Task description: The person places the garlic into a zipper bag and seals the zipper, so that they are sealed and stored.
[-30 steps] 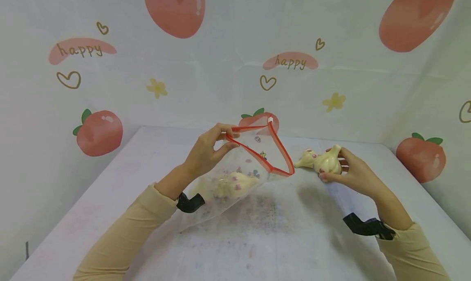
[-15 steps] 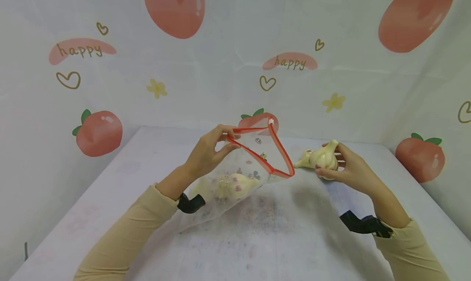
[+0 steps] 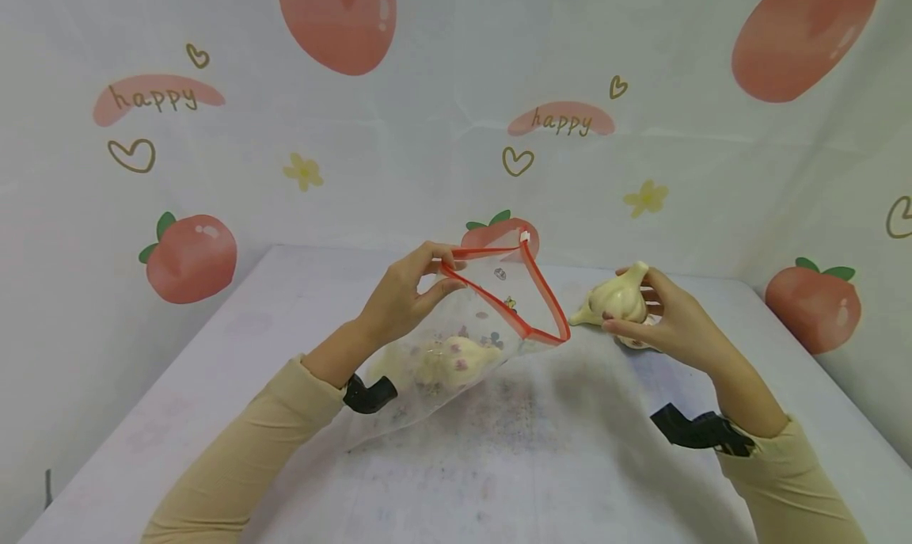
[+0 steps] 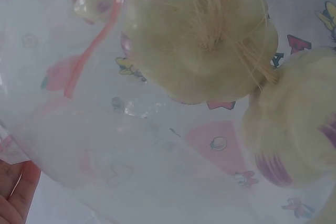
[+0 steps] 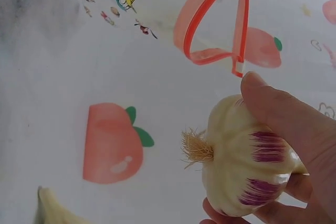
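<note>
Between thumb and fingers my left hand (image 3: 406, 294) pinches the red zip edge of a clear printed zip bag (image 3: 547, 288). Its mouth gapes toward the right. Garlic bulbs (image 3: 470, 358) lie inside the bag; close up in the left wrist view, two bulbs (image 4: 194, 40) show through the plastic, with dry roots and purple streaks. Right of the bag, my right hand (image 3: 680, 322) grips another garlic bulb (image 3: 618, 297), raised with its stem up. In the right wrist view that bulb (image 5: 241, 161) shows its root tuft, and the bag's red rim is nearby.
Behind and below the held bulb, more garlic (image 3: 586, 316) lies on the white table (image 3: 499, 481), partly hidden by it and by my right hand. A white cloth backdrop (image 3: 399, 148) printed with peaches stands behind the table.
My right hand has lifted its garlic bulb slightly and moved it left toward the bag, uncovering garlic on the table beneath. My left hand and the bag have hardly moved.
</note>
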Demonstrator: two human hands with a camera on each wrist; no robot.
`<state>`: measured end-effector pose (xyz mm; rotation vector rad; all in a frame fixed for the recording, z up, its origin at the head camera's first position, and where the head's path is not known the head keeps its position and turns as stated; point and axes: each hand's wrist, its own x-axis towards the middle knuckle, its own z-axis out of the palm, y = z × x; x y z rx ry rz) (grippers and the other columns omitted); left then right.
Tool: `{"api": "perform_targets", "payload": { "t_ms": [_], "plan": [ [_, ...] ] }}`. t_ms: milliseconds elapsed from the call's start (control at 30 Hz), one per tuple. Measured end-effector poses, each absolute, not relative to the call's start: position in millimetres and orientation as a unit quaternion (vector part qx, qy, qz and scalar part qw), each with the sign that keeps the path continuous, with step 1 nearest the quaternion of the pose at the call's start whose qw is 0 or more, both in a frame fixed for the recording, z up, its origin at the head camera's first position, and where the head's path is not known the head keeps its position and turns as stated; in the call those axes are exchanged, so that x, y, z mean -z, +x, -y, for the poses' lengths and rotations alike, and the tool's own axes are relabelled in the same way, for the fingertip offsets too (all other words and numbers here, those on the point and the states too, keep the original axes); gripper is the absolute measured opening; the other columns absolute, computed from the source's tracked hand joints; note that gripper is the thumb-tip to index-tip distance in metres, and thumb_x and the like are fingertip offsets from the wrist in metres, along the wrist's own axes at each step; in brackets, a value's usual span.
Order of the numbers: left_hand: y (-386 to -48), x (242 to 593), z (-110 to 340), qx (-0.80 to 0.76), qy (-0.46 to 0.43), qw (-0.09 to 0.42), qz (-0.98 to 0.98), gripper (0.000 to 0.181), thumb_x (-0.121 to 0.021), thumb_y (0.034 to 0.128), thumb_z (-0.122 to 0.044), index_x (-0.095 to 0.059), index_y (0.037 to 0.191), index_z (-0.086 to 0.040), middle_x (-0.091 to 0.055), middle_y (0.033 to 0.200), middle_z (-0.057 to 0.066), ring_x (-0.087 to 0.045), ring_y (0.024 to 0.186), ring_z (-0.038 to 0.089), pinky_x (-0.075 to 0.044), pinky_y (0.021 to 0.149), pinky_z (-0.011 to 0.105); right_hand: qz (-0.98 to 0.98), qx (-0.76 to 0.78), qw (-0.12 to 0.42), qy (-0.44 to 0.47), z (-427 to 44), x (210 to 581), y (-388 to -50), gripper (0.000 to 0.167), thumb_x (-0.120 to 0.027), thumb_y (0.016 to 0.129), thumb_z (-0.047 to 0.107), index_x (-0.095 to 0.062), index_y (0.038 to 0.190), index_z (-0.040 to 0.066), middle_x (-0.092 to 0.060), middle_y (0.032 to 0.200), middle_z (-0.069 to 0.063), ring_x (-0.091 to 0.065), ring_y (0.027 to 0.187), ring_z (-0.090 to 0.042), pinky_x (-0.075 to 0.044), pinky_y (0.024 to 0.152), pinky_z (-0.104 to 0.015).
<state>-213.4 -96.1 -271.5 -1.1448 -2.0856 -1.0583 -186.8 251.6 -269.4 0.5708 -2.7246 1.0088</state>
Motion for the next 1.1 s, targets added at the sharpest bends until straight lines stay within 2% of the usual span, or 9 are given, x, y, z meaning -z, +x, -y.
{"api": "perform_targets", "payload": {
  "t_ms": [533, 600, 667, 800, 1100],
  "plan": [
    [-214, 272, 96, 0.386, -0.423, 0.269, 0.774, 0.029, -0.070, 0.0801, -0.005, -0.048, 0.098, 0.000, -0.063, 0.115, 0.019, -0.064, 0.104, 0.028, -0.054, 0.090, 0.034, 0.908, -0.349, 0.104, 0.205, -239, 263, -184, 0.064, -0.078, 0.076, 0.017, -0.044, 0.129, 0.003, -0.054, 0.124, -0.016, -0.059, 0.106, -0.039, -0.044, 0.075, -0.006],
    [-214, 272, 96, 0.385, -0.422, 0.268, 0.775, 0.029, -0.070, 0.0801, -0.005, -0.048, 0.098, 0.000, -0.063, 0.115, 0.019, -0.064, 0.104, 0.028, -0.054, 0.090, 0.034, 0.907, -0.348, 0.110, 0.210, -237, 263, -184, 0.064, -0.078, 0.076, 0.016, -0.045, 0.129, 0.002, -0.054, 0.124, -0.015, -0.059, 0.105, -0.031, -0.043, 0.076, -0.005],
    [-214, 272, 96, 0.384, -0.422, 0.267, 0.777, 0.029, -0.070, 0.0801, -0.005, -0.048, 0.098, 0.000, -0.063, 0.115, 0.019, -0.064, 0.104, 0.028, -0.054, 0.090, 0.035, 0.905, -0.347, 0.116, 0.218, -236, 263, -184, 0.063, -0.078, 0.075, 0.015, -0.046, 0.128, 0.002, -0.055, 0.123, -0.013, -0.059, 0.104, -0.015, -0.043, 0.078, -0.005],
    [-215, 273, 96, 0.382, -0.419, 0.265, 0.780, 0.029, -0.070, 0.0800, -0.005, -0.048, 0.098, 0.000, -0.063, 0.115, 0.019, -0.064, 0.104, 0.028, -0.054, 0.090, 0.035, 0.896, -0.350, 0.131, 0.240, -233, 263, -185, 0.061, -0.078, 0.075, 0.012, -0.048, 0.127, 0.001, -0.054, 0.122, -0.013, -0.048, 0.099, 0.010, -0.040, 0.081, -0.002],
    [-214, 272, 96, 0.385, -0.419, 0.264, 0.779, 0.028, -0.070, 0.0805, -0.006, -0.049, 0.098, 0.000, -0.063, 0.115, 0.018, -0.064, 0.103, 0.028, -0.054, 0.089, 0.035, 0.886, -0.350, 0.152, 0.263, -226, 261, -186, 0.063, -0.079, 0.073, 0.008, -0.047, 0.127, 0.000, -0.054, 0.121, -0.014, -0.046, 0.100, 0.013, -0.039, 0.083, 0.000]
  ]
}}
